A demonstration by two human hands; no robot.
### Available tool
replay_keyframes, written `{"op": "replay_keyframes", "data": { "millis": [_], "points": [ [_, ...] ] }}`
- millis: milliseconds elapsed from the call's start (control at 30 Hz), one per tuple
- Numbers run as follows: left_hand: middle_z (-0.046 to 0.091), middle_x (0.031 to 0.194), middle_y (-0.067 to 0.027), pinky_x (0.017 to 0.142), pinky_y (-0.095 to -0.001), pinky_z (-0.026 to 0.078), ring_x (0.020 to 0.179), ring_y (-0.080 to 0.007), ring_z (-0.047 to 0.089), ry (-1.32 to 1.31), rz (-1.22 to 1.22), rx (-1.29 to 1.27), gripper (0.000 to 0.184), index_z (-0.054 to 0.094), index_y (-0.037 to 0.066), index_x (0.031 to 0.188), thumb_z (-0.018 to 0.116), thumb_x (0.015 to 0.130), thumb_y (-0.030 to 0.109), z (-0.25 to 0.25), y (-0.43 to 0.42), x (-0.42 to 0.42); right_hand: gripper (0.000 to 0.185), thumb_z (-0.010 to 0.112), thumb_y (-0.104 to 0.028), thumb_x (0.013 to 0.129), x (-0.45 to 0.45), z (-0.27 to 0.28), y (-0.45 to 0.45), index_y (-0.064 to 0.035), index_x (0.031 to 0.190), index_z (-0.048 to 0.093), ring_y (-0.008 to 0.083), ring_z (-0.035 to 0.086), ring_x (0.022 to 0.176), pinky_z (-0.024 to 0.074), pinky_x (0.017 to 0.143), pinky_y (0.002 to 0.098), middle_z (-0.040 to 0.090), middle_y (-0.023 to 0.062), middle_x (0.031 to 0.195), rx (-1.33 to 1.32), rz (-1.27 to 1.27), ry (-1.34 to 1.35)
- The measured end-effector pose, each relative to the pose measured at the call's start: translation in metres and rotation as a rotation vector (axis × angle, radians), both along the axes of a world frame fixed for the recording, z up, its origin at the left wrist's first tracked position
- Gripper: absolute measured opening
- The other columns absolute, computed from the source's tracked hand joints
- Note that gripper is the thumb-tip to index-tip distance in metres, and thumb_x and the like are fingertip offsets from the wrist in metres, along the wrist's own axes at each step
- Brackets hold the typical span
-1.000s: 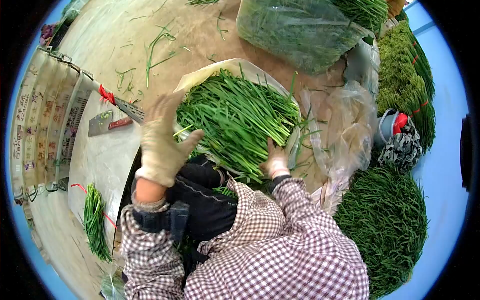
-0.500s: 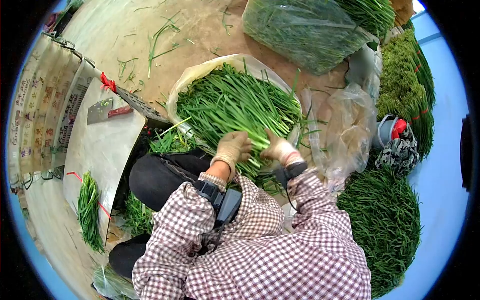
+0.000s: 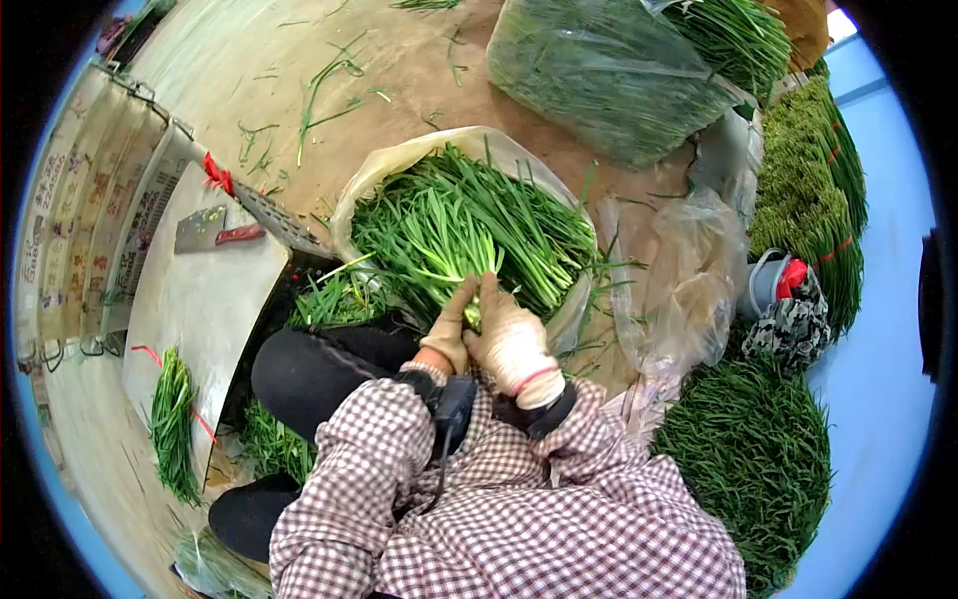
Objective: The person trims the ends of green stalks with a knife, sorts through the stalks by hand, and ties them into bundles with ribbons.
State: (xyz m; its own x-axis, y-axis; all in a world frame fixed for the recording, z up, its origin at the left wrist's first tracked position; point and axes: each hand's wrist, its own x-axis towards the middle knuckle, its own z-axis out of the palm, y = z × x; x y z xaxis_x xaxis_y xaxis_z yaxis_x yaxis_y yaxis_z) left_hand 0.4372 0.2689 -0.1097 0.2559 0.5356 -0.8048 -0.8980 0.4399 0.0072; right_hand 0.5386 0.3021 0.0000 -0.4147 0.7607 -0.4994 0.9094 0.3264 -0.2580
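Holding a small chive bunch by its pale stem ends, between gloved left hand and gloved right hand. Pinching the stems from one side with the left, fingers drawn together; pressing from the other side with the right, fingers pointing away from the body, fingertips close to those of the left. Fanning leaves out from the grip, over a chive pile in an open plastic bag, directly in front of bent legs. Wearing checked sleeves. Noted to the left: a cleaver lying flat on a grey board, near a red strip at the far corner; nearer the body, a bound bunch with red ties, lying along the board edge. Noted beyond the pile: a filled plastic bag of greens, and loose strands on the tan floor. Noted to the right: a crumpled clear bag, then a grey-blue bucket beside camouflage cloth, with a large heap of greens nearer the body. Cannot tell how many stems are held.
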Motion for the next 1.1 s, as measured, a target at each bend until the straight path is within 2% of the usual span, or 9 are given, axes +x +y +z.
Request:
{"op": "replay_keyframes", "data": {
  "millis": [100, 300, 433, 467, 600, 667, 900, 1000, 1100],
  "points": [
    [0.064, 0.119, -0.0078, 0.097, -0.0407, 0.050, 0.110, -0.0254, 0.059, -0.023, -0.004, 0.133, 0.044, 0.063, 0.010, 0.119, 0.076, 0.083, 0.031, 0.034, -0.011, -0.004, 0.088, 0.071, -0.033, 0.079, -0.001, 0.014, -0.004, 0.0036, 0.145, 0.024, 0.0328, 0.064, 0.094, 0.0539, 0.076, 0.0402, 0.060, 0.0222, 0.111, -0.019, -0.044, 0.033],
    [0.060, 0.125, -0.0075, 0.103, -0.0449, 0.044, 0.121, -0.0263, 0.051, 0.143, 0.045, 0.128, 0.039, 0.064, 0.016, 0.114, 0.076, 0.081, 0.034, 0.033, -0.023, -0.009, 0.079, 0.072, -0.032, 0.077, 0.018, 0.029, -0.011, 0.0014, 0.138, 0.034, 0.0357, 0.064, 0.096, 0.0537, 0.077, 0.0415, 0.059, 0.0232, 0.115, -0.011, 0.041, 0.325],
    [0.061, 0.112, -0.0081, 0.097, -0.0449, 0.045, 0.107, -0.0296, 0.052, 0.173, 0.074, 0.032, 0.038, 0.064, 0.015, 0.108, 0.078, 0.075, 0.028, 0.042, -0.018, -0.003, 0.065, 0.069, -0.032, 0.082, 0.048, 0.043, -0.003, -0.0055, 0.136, 0.043, 0.0361, 0.063, 0.098, 0.0530, 0.080, 0.0426, 0.057, 0.0182, 0.123, -0.055, 0.219, 0.306],
    [0.061, 0.111, -0.0082, 0.094, -0.0450, 0.046, 0.104, -0.0293, 0.053, 0.147, 0.062, 0.025, 0.039, 0.064, 0.015, 0.109, 0.078, 0.075, 0.026, 0.048, -0.016, -0.001, 0.050, 0.069, -0.028, 0.082, 0.051, 0.042, -0.001, -0.0079, 0.123, 0.048, 0.0369, 0.065, 0.087, 0.0532, 0.071, 0.0443, 0.061, 0.0177, 0.111, 0.018, 0.225, 0.379],
    [0.044, 0.136, -0.0076, 0.106, -0.0470, 0.030, 0.122, -0.0313, 0.039, 0.160, -0.072, -0.020, 0.049, 0.065, 0.020, 0.117, 0.079, 0.072, 0.033, 0.037, -0.020, 0.002, 0.051, 0.068, -0.030, 0.083, 0.046, 0.028, 0.011, -0.0097, 0.126, 0.050, 0.0373, 0.062, 0.099, 0.0516, 0.080, 0.0434, 0.062, 0.0194, 0.112, -0.102, 0.054, 0.463],
    [0.045, 0.135, -0.0069, 0.106, -0.0471, 0.031, 0.120, -0.0309, 0.040, 0.164, -0.027, 0.060, 0.048, 0.065, 0.019, 0.116, 0.079, 0.072, 0.033, 0.027, -0.025, -0.002, 0.053, 0.068, -0.031, 0.084, 0.043, 0.012, 0.003, -0.0077, 0.128, 0.051, 0.0365, 0.061, 0.107, 0.0507, 0.087, 0.0409, 0.062, 0.0203, 0.117, -0.080, 0.032, 0.533],
    [0.065, 0.111, -0.0078, 0.092, -0.0435, 0.048, 0.104, -0.0267, 0.059, 0.158, 0.114, 0.094, 0.035, 0.065, 0.011, 0.109, 0.077, 0.079, 0.025, 0.040, -0.025, -0.006, 0.057, 0.073, -0.020, 0.084, 0.044, -0.024, -0.015, -0.0018, 0.134, 0.051, 0.0236, 0.054, 0.122, 0.0424, 0.102, 0.0339, 0.058, 0.0153, 0.132, -0.479, -0.409, 1.068],
    [0.065, 0.108, -0.0098, 0.094, -0.0471, 0.049, 0.102, -0.0288, 0.060, 0.191, 0.101, 0.029, 0.039, 0.062, 0.007, 0.112, 0.076, 0.079, 0.022, 0.058, -0.022, -0.005, 0.064, 0.070, -0.013, 0.085, 0.064, -0.029, -0.015, -0.0024, 0.142, 0.043, 0.0206, 0.054, 0.119, 0.0423, 0.102, 0.0326, 0.056, 0.0128, 0.134, -0.647, -0.274, 1.098],
    [0.065, 0.105, -0.0128, 0.091, -0.0478, 0.052, 0.097, -0.0301, 0.061, 0.035, 0.188, 0.143, 0.040, 0.058, 0.005, 0.114, 0.074, 0.079, 0.016, 0.064, -0.019, -0.010, 0.073, 0.070, -0.009, 0.084, 0.099, -0.016, 0.014, -0.0034, 0.147, 0.034, 0.0242, 0.051, 0.124, 0.0419, 0.104, 0.0370, 0.043, 0.0156, 0.146, -0.971, -0.470, 0.964]
  ]
}}
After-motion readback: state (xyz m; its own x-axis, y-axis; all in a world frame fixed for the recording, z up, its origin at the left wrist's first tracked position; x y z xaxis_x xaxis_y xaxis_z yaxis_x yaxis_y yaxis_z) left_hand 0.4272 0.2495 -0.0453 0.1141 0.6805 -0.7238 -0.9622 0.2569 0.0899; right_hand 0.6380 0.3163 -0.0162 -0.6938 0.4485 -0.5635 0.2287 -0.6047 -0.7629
